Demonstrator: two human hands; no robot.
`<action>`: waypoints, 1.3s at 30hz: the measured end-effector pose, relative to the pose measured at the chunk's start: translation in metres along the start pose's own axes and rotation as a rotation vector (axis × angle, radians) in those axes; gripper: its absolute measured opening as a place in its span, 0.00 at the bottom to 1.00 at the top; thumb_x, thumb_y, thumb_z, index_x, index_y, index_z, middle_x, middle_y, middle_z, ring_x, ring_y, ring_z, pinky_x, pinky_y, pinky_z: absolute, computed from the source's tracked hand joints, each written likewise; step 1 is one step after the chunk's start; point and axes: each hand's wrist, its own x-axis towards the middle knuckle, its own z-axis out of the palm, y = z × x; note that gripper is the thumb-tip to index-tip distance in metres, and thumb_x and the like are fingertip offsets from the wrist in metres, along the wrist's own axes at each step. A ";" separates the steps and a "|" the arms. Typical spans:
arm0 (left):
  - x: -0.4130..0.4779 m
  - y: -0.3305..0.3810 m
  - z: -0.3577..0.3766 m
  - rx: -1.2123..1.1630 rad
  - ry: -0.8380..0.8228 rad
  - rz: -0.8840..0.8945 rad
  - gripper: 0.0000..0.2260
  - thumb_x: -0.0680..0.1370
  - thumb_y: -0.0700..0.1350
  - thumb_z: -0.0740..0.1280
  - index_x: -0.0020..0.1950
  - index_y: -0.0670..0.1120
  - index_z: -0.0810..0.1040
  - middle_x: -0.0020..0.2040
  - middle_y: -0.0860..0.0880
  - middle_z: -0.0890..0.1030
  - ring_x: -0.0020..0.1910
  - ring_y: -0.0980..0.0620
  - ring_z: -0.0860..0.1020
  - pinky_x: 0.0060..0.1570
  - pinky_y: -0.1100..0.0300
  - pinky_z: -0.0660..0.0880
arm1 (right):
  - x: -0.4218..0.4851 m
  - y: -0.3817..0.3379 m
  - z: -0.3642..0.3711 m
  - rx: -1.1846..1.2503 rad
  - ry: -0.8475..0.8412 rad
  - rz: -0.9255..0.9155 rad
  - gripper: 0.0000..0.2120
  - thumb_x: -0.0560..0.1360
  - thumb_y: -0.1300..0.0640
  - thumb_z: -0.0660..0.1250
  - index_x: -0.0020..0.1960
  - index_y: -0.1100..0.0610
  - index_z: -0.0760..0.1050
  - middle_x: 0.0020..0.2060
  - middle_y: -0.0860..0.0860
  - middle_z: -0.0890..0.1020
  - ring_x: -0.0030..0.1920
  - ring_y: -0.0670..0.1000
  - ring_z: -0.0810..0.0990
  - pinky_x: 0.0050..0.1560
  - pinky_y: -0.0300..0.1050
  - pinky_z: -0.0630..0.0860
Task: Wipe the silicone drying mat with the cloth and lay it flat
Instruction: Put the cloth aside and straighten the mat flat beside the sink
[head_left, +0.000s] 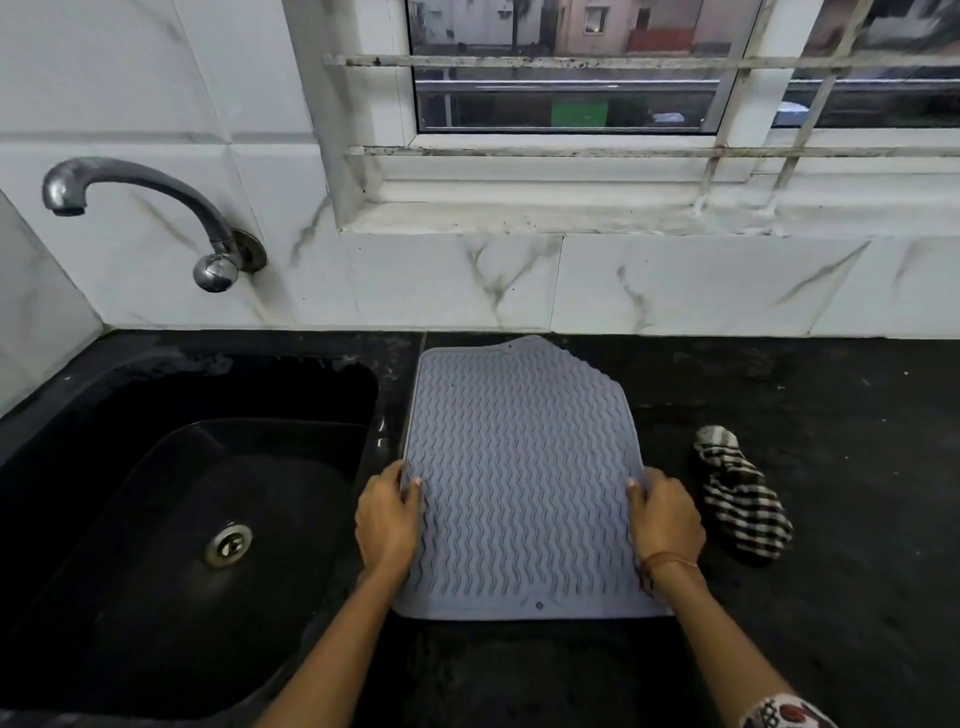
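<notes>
Reading from the far left edge: black sink (130, 571) sunk into the dark stone counter (857, 571), round steel drain (227, 544) in its floor, curved metal tap (145, 179) on the marble-veined tiles (415, 280) above. Just right of the sink rim, left hand (387, 522), clamped on the left long edge of the silicone drying mat (519, 483): thumb laid on the ridged upper face, remaining fingers tucked beneath. Grey mat with wavy ridges, stretched lengthwise away from the body on the counter, between sink and cloth, far end close to the tiles, far right corner uneven, seemingly bent or folded. Near end either flat on the stone or slightly raised: impossible to tell. Opposite, right hand (665, 519), gripping the right long edge in the same way, thumb on top, fingers under; thin thread band (667, 561) round that wrist, patterned sleeve (784, 714) lower down. Further right, black-and-white striped cloth (740, 496), bunched in a heap on the counter, near the right hand yet apart from hand and mat alike. Above the counter's right stretch, barred window (571, 104).
</notes>
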 end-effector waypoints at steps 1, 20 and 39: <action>-0.002 0.000 0.000 0.034 0.008 0.013 0.15 0.77 0.44 0.62 0.63 0.43 0.71 0.54 0.40 0.78 0.53 0.42 0.77 0.51 0.48 0.74 | -0.001 0.001 0.000 -0.036 0.003 -0.003 0.14 0.80 0.53 0.56 0.56 0.60 0.74 0.52 0.61 0.76 0.49 0.60 0.78 0.46 0.51 0.74; -0.021 -0.007 -0.006 0.143 0.067 0.038 0.15 0.77 0.42 0.60 0.64 0.44 0.70 0.52 0.43 0.76 0.46 0.45 0.76 0.39 0.55 0.68 | -0.003 0.002 -0.003 0.047 0.048 -0.017 0.12 0.76 0.58 0.59 0.35 0.60 0.72 0.28 0.54 0.74 0.32 0.54 0.74 0.30 0.41 0.63; -0.042 -0.023 -0.023 0.173 0.050 0.023 0.15 0.75 0.43 0.63 0.62 0.45 0.72 0.51 0.43 0.77 0.46 0.44 0.77 0.40 0.55 0.69 | 0.004 -0.007 -0.012 0.302 -0.238 -0.157 0.27 0.75 0.66 0.60 0.72 0.50 0.61 0.63 0.57 0.75 0.56 0.59 0.78 0.58 0.52 0.74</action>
